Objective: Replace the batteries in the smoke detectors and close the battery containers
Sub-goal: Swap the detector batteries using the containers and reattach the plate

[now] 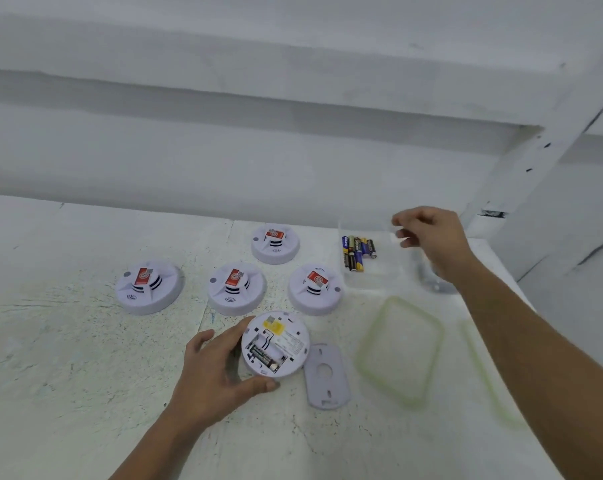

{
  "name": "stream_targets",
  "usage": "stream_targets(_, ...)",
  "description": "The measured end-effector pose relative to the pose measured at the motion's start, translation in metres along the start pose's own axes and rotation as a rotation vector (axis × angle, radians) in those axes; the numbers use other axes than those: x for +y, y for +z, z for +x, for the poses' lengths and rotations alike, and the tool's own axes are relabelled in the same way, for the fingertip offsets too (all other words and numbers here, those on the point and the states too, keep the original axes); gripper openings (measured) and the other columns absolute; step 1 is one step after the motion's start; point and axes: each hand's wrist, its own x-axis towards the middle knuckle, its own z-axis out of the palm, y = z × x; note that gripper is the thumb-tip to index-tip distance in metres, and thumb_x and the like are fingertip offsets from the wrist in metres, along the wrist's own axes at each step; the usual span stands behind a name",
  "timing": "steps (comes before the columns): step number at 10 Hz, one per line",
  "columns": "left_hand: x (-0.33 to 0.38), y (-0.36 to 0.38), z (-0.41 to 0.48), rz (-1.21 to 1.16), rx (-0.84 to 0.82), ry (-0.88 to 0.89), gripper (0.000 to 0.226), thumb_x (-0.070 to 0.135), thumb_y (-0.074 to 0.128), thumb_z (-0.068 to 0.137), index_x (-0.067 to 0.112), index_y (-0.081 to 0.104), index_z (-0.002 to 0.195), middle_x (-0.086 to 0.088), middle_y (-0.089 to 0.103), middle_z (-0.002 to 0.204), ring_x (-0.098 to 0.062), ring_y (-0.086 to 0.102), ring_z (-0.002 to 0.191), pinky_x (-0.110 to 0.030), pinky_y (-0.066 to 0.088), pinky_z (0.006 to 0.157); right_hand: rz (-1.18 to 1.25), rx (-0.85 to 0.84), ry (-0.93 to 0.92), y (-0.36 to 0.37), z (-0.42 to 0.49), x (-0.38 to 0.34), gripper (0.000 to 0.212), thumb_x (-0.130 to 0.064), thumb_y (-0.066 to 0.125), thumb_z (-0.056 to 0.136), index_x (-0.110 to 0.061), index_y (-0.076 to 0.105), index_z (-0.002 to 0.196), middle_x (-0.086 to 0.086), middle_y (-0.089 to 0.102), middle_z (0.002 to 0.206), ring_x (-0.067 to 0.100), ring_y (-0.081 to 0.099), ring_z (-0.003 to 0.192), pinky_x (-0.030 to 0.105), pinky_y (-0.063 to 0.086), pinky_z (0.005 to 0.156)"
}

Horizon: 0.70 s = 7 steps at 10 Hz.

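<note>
White plastic detector [276,342], upturned, at 6 o'clock on the table [85,375]: judged light, rigid, smooth; best taken by the rim. Left hand [217,372] clasped the rim. Batteries [357,252], at its 2 o'clock: small, hard, apt to roll. Right hand [428,237] hovered near them, fingers curled; grasp indeterminable.

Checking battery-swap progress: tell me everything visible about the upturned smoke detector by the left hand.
The upturned smoke detector, a round white plastic disc, lies back-up on the table. Its open bay holds one dark battery beside an empty slot, a yellow label above. The left hand grips its rim.
</note>
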Motion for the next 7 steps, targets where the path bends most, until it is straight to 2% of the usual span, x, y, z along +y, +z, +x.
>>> stream_targets(1, 0.009, -0.003, -0.001, -0.027, 0.013, -0.029, 0.08, 0.085, 0.063, 0.039, 0.067, 0.04, 0.114, 0.066, 0.031, 0.108, 0.039, 0.016, 0.111, -0.009, 0.003, 0.102, -0.253, 0.184, 0.098, -0.034, 0.039, 0.019, 0.016, -0.003, 0.055, 0.088, -0.009, 0.066, 0.078, 0.011, 0.065, 0.088, 0.022, 0.06, 0.071, 0.027, 0.053, 0.062)
stream_targets(2, 0.012, -0.004, -0.001, -0.025, 0.0, -0.049, 0.092, 0.09, 0.06, 0.035, 0.058, 0.036, 0.118, 0.069, 0.027, 0.105, 0.041, 0.012, 0.11, -0.012, 0.004, 0.104, -0.58, 0.069, 0.239, -0.049, 0.06, 0.039, 0.014, 0.001, 0.054, 0.086, 0.0, 0.068, 0.09, 0.011, 0.064, 0.08, 0.027, 0.06, 0.073, 0.033, 0.052, 0.069)
stream_targets(3, 0.003, -0.002, 0.0, -0.001, -0.019, -0.067, 0.095, 0.095, 0.055, 0.036, 0.056, 0.039, 0.122, 0.061, 0.037, 0.112, 0.031, 0.022, 0.118, -0.008, 0.001, 0.105, -0.69, -0.06, 0.325, -0.045, 0.062, 0.05, 0.022, 0.01, 0.052, 0.084, 0.004, 0.067, 0.098, 0.006, 0.057, 0.066, 0.026, 0.057, 0.063, 0.032, 0.051, 0.068)
stream_targets(4, 0.009, -0.001, 0.001, 0.005, -0.002, -0.067, 0.096, 0.088, 0.063, 0.033, 0.055, 0.04, 0.121, 0.059, 0.04, 0.112, 0.032, 0.023, 0.115, -0.01, 0.005, 0.105, -0.759, -0.104, 0.311, -0.039, 0.062, 0.062, 0.031, 0.012, 0.048, 0.079, 0.014, 0.061, 0.107, 0.017, 0.06, 0.069, 0.026, 0.05, 0.064, 0.033, 0.043, 0.064)
stream_targets(5, 0.016, -0.003, 0.0, -0.019, 0.003, -0.081, 0.095, 0.081, 0.067, 0.034, 0.053, 0.04, 0.121, 0.061, 0.038, 0.109, 0.037, 0.019, 0.111, -0.012, 0.007, 0.104, -0.794, -0.085, 0.276, -0.035, 0.065, 0.065, 0.032, 0.008, 0.046, 0.084, 0.016, 0.059, 0.112, 0.031, 0.066, 0.096, 0.032, 0.057, 0.071, 0.036, 0.045, 0.065)
stream_targets(6, 0.014, -0.002, 0.0, -0.005, 0.005, -0.074, 0.095, 0.086, 0.064, 0.036, 0.052, 0.042, 0.122, 0.059, 0.041, 0.109, 0.033, 0.022, 0.114, -0.008, 0.004, 0.104, -0.843, -0.118, 0.261, -0.036, 0.067, 0.066, 0.029, 0.01, 0.042, 0.086, 0.009, 0.06, 0.108, 0.024, 0.067, 0.08, 0.031, 0.06, 0.063, 0.035, 0.049, 0.058)
stream_targets(7, 0.012, -0.001, 0.0, 0.005, 0.009, -0.085, 0.094, 0.084, 0.066, 0.036, 0.054, 0.041, 0.121, 0.061, 0.037, 0.11, 0.033, 0.017, 0.115, -0.005, 0.002, 0.102, -0.845, -0.157, 0.276, -0.039, 0.068, 0.067, 0.037, 0.013, 0.034, 0.083, -0.008, 0.053, 0.106, 0.012, 0.055, 0.064, 0.023, 0.047, 0.046, 0.028, 0.04, 0.043)
